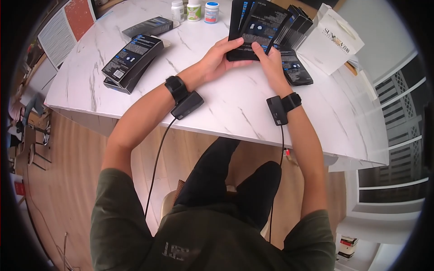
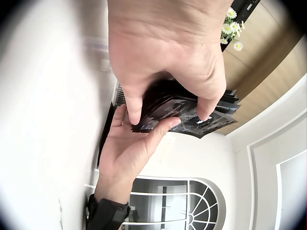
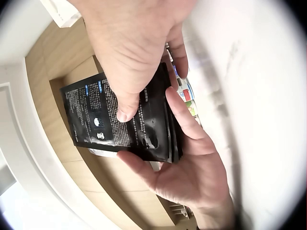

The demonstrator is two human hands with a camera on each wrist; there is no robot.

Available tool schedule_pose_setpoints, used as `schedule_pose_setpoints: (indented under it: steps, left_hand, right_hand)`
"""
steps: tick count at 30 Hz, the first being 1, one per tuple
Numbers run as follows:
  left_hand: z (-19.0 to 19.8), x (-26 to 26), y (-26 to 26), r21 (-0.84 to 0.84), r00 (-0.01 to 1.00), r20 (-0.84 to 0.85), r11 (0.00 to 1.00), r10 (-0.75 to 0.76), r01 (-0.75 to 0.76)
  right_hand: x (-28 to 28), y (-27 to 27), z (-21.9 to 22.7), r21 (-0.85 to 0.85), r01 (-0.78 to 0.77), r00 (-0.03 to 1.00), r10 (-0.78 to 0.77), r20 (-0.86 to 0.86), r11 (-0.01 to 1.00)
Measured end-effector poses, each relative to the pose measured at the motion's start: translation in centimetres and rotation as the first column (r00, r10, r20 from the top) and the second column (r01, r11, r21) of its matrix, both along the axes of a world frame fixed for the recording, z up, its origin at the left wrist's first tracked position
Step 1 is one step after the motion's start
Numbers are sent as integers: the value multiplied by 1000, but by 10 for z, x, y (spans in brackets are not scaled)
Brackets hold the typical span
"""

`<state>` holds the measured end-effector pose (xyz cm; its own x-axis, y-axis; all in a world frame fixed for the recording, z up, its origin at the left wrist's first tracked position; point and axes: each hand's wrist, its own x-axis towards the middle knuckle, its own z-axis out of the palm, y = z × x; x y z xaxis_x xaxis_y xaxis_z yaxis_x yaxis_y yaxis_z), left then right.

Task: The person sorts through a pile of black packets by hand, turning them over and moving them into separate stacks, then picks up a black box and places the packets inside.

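A stack of black foil sachets [image 1: 257,34] with printed backs stands upright, raised over the table and slightly fanned at the top. My left hand [image 1: 220,58] grips the stack's lower left side, thumb across the front. From the lower right, my right hand [image 1: 271,63] holds the same sachets, its thumb [image 3: 125,109] pressed on the printed face. In the left wrist view, several layered sachet edges [image 2: 225,108] spread out beyond the fingers. Beside the right hand, another pile of black sachets [image 1: 297,67] lies on the table.
Two stacked black boxes [image 1: 131,61] and an open-ended black box [image 1: 149,27] lie on the left of the marble-patterned table [image 1: 190,117]. Several bottles [image 1: 194,11] stand at the back. More black boxes [image 1: 296,27] and a white paper bag [image 1: 332,40] stand at right.
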<state>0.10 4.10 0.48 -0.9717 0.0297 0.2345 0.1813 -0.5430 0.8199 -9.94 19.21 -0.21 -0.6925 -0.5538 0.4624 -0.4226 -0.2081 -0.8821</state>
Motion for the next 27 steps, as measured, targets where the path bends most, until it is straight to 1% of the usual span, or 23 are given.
schedule_pose_setpoints:
  steps: [3, 6, 9, 12, 14, 18, 21, 24, 27]
  left_hand:
    - [-2, -1, 1, 29, 1000, -4, 999, -15, 15]
    - [2, 0, 4, 53, 1000, 14, 999, -10, 9]
    - [2, 1, 4, 34, 1000, -13, 999, 23, -23]
    - [3, -1, 5, 32, 998, 0, 997, 70, -70]
    - [4, -3, 4, 52, 997, -30, 997, 65, -63]
    - [3, 0, 4, 52, 994, -46, 994, 100, -97]
    - [6, 2, 3, -6, 979, -23, 979, 204, -205]
    - [6, 3, 1, -10, 963, -31, 963, 268, -268]
    - [6, 1, -3, -22, 940, -44, 941, 337, -338]
  right_hand:
    - [2, 0, -1, 4, 1, 1000, -1, 28, 1000]
    - [4, -1, 1, -4, 31, 999, -31, -25, 1000]
    - [2, -1, 1, 30, 51, 998, -50, -29, 998]
    - [2, -2, 1, 19, 112, 989, -109, -98, 994]
    - [1, -1, 5, 36, 135, 984, -130, -118, 990]
    - [2, 0, 3, 56, 171, 983, -167, -75, 984]
    - [1, -3, 4, 36, 200, 978, -197, -67, 979]
    - [3, -1, 7, 29, 194, 978, -191, -86, 981]
    - [0, 1, 8, 78, 228, 971, -220, -93, 971]
